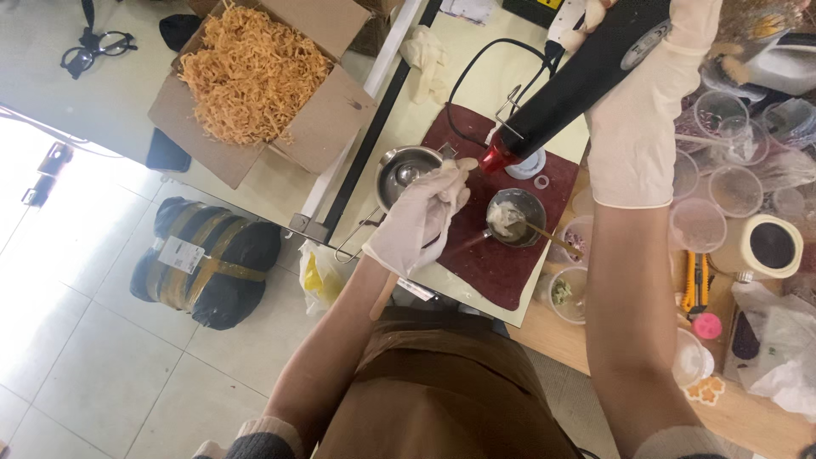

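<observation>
Heat gun (pixel 586 72), black body with a red nozzle tip, is clamped in my right hand (pixel 637 127), white glove wrapped round the grip at far right, nozzle angled down-left at the small metal cup (pixel 516 218) on the dark red mat (pixel 501 272). My read: rigid plastic housing, moderate weight, nozzle end hot, so hold stays on the handle only; its black cord (pixel 476 72) loops over the far side of the mat and could drag. Left hand (pixel 421 217), also gloved, is closed on something thin, probably the cup's handle, though I cannot tell for sure since the fingers hide it. Hands are apart, the gun's tip between them. Cup holds a pale, lumpy mass with a wooden stick (pixel 548 236) resting in it, slanting out to the right. I'd guess the cup is light, thin-walled and easily tipped, and it conducts heat, so take it by the handle. A second, larger steel pot (pixel 404 170) sits just left of it at the mat's edge, partly behind the left hand. Right of the mat: clear plastic cups (pixel 722 136), a tape roll (pixel 769 246), a yellow utility knife (pixel 695 285). Far left: cardboard box (pixel 327 127) of orange shredded filler.
</observation>
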